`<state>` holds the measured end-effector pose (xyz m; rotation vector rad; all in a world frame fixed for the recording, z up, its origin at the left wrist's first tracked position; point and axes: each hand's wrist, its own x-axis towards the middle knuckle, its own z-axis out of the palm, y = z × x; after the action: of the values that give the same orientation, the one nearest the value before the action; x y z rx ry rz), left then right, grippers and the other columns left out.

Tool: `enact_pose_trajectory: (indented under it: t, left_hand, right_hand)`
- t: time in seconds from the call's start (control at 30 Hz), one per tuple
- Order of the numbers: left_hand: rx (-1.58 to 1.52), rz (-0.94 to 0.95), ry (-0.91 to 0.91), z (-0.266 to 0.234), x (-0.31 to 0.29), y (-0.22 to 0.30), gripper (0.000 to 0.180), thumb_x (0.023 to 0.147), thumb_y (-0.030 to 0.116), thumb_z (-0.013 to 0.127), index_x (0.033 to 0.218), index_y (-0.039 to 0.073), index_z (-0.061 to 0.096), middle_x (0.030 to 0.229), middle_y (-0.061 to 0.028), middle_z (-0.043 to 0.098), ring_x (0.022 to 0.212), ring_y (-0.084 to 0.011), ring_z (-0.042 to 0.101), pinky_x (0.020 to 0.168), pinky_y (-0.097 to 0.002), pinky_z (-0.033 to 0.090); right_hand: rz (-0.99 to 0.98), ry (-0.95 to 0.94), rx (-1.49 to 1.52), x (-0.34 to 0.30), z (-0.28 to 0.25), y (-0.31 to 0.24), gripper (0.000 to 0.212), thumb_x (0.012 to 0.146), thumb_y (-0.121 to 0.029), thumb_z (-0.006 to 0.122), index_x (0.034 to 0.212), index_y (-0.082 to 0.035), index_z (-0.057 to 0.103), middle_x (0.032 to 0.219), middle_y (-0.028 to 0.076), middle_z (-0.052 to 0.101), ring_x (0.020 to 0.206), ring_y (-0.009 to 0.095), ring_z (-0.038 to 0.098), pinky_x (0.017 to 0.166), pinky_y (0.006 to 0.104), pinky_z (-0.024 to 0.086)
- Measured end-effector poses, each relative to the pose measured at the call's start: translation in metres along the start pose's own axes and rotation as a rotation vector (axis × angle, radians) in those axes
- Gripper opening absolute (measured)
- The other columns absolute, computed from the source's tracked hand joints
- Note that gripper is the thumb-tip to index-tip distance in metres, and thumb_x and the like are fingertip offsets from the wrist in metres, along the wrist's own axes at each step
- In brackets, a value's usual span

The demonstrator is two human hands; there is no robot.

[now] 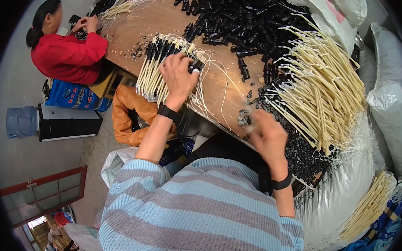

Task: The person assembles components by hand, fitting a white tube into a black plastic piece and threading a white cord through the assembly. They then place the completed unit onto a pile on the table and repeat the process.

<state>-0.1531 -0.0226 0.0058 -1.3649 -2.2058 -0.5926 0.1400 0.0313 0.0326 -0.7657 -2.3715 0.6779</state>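
Note:
My left hand (178, 76) is closed around a black plastic fitting (196, 65), at the near edge of the wooden table (221, 92). Under and beside that hand lies a row of cream-coloured tubes (151, 78) with black fittings on their far ends and thin white cords trailing from them. My right hand (268, 136) is smeared by motion, so its fingers and anything in them cannot be made out. It hovers beside a small cluster of shiny little pieces (244, 117) and a heap of tiny black parts (300, 159).
A large pile of black fittings (244, 17) covers the table's far side. To the right, a thick stack of cream tubes (327, 87) lies near white sacks (393, 100). At the left, a person in a red jacket (69, 55) works with both hands. An orange cloth (130, 116) hangs below the table edge.

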Motion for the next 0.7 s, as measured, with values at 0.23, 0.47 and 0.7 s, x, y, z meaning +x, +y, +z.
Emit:
enact_pose_trajectory:
  t: [0.23, 0.47, 0.7]
  left_hand:
    - [-0.568, 0.216, -0.206, 0.035, 0.008, 0.06, 0.039, 0.069, 0.0, 0.064, 0.106, 0.009, 0.068, 0.104, -0.0113, 0.065, 0.099, -0.0313, 0.059, 0.084, -0.0422, 0.048]
    - [-0.364, 0.267, -0.493, 0.065, 0.021, 0.086, 0.024, 0.075, 0.004, 0.066, 0.097, 0.011, 0.07, 0.112, -0.0091, 0.06, 0.107, -0.0302, 0.053, 0.085, -0.0427, 0.042]
    - [-0.918, 0.137, -0.578, 0.038, -0.007, 0.093, 0.033, 0.074, 0.0, 0.057, 0.106, 0.002, 0.065, 0.094, -0.011, 0.066, 0.089, -0.0253, 0.064, 0.083, -0.0354, 0.049]
  right_hand:
    - [0.345, 0.162, -0.295, -0.026, -0.025, 0.04, 0.011, 0.078, -0.009, 0.071, 0.089, -0.007, 0.068, 0.082, 0.011, 0.064, 0.073, 0.031, 0.063, 0.063, 0.0369, 0.05]
    - [0.484, 0.015, -0.585, -0.042, -0.052, 0.07, 0.009, 0.075, -0.006, 0.066, 0.082, -0.006, 0.061, 0.082, 0.013, 0.06, 0.075, 0.036, 0.06, 0.065, 0.045, 0.047]
    - [0.213, 0.121, -0.21, -0.036, -0.046, 0.052, 0.014, 0.082, -0.005, 0.062, 0.096, -0.005, 0.062, 0.083, 0.013, 0.063, 0.068, 0.034, 0.06, 0.06, 0.0388, 0.047]
